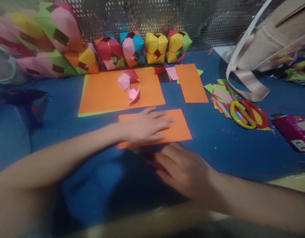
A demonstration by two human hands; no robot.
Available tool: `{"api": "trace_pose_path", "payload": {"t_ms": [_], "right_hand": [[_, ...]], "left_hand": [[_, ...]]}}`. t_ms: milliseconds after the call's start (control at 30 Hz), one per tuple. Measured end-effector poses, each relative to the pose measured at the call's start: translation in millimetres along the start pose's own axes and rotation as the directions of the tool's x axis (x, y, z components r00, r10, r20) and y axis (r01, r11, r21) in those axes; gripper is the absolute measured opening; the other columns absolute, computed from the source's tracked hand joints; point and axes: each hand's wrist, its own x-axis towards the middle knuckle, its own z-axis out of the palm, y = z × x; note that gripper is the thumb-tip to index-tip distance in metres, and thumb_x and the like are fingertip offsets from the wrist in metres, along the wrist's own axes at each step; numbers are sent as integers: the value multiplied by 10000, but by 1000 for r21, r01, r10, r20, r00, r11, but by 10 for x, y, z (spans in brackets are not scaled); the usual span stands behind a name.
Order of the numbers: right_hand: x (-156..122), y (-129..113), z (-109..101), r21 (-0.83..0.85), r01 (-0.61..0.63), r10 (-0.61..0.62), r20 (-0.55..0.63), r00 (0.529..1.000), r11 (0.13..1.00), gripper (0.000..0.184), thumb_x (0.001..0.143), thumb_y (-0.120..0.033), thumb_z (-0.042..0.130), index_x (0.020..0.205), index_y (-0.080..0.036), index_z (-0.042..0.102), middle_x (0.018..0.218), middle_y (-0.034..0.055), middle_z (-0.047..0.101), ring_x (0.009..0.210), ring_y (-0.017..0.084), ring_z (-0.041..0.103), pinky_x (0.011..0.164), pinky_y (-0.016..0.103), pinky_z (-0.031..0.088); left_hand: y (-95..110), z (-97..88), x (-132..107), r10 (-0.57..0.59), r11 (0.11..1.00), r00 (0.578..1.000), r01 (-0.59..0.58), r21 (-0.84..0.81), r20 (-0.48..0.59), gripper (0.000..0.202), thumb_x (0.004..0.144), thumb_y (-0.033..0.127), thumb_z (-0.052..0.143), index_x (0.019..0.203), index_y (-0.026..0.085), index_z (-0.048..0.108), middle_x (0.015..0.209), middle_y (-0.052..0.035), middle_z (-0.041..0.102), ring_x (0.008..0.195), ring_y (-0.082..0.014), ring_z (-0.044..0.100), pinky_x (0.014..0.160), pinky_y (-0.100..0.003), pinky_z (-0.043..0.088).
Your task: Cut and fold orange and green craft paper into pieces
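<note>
An orange paper strip (178, 124) lies flat before me on the blue table. My left hand (144, 125) rests over its left and middle part with the fingers spread. Just below the strip's lower edge is my right hand (183, 165), its fingers curled inward. What these fingers hold, if anything, is lost in shadow and blur. Behind the strip lies a larger orange sheet (100, 92) with a green one under it. Pink folded paper pieces (127, 81) sit on that sheet. A second orange strip (192, 82) lies farther back, over some paper scraps.
Several folded paper balls (156, 48) line the back, stacked higher at left. A dark glue gun (28, 102) stands left. Right are scissors (250, 114) on paper scraps (221, 94), a purple object (293, 132) and a beige bag (271, 36) with a trailing strap.
</note>
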Motion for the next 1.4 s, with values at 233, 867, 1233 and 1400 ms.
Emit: {"api": "trace_pose_path", "payload": {"t_ms": [233,867,1233,1400], "right_hand": [[-12,-16,-10,10,-22,22,15,1000,1000,111,849,-127,611,758,-131,674,710,52,610,668,207,538,523,326,420],[30,-58,19,31,-48,46,69,997,998,182,909,-154,549,750,-157,639,734,63,608,705,197,546,547,312,414],[77,-168,111,85,-59,55,45,997,995,133,893,-155,577,787,-157,655,752,52,614,718,204,527,561,332,383],[156,31,-234,144,-40,41,-3,999,989,151,928,-195,540,896,-146,679,862,62,675,818,183,580,669,300,460]], "left_hand": [[5,4,5,7,1000,1000,-7,10,-4,435,1020,457,336,1287,194,558,1597,-67,378,1466,-311,317,1172,-489,177],[19,3,3,12,1000,1000,-13,-11,-26,419,1012,460,364,1283,215,567,1583,-62,403,1467,-295,324,1179,-480,179],[12,-13,-10,8,1000,1000,-8,6,-10,416,1013,457,371,1277,200,564,1587,-71,395,1465,-313,327,1180,-505,206],[-18,-29,-49,16,1000,1000,-15,15,-25,430,1011,461,374,1284,192,570,1531,-90,477,1442,-328,364,1182,-532,223]]}}
